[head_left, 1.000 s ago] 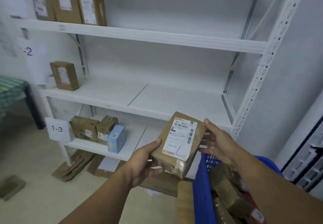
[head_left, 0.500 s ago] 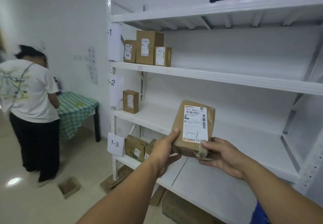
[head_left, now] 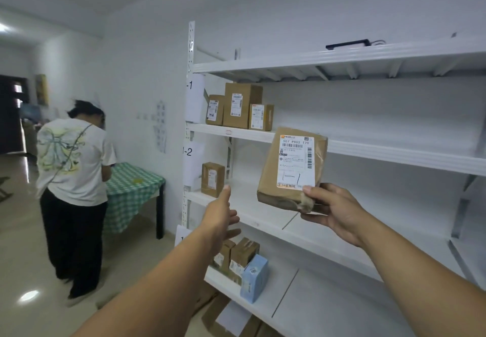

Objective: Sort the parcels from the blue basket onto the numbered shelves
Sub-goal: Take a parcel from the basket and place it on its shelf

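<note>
Near three upper boxes [head_left: 242,105], right hand [head_left: 339,213] clamps one parcel [head_left: 293,164]; left hand [head_left: 219,215] fingers apart.

A white metal rack [head_left: 368,152] has four boards. Just right of its left post [head_left: 191,47], three brown boxes [head_left: 242,106] stand together on the board marked 1-1. A single brown box [head_left: 212,179] stands on the 1-2 board below. Lower still, right of the post, a cluster of brown boxes [head_left: 247,251] touches a light blue box [head_left: 253,277]. A black bar [head_left: 347,43] lies on the top board, well right of the post.
</note>
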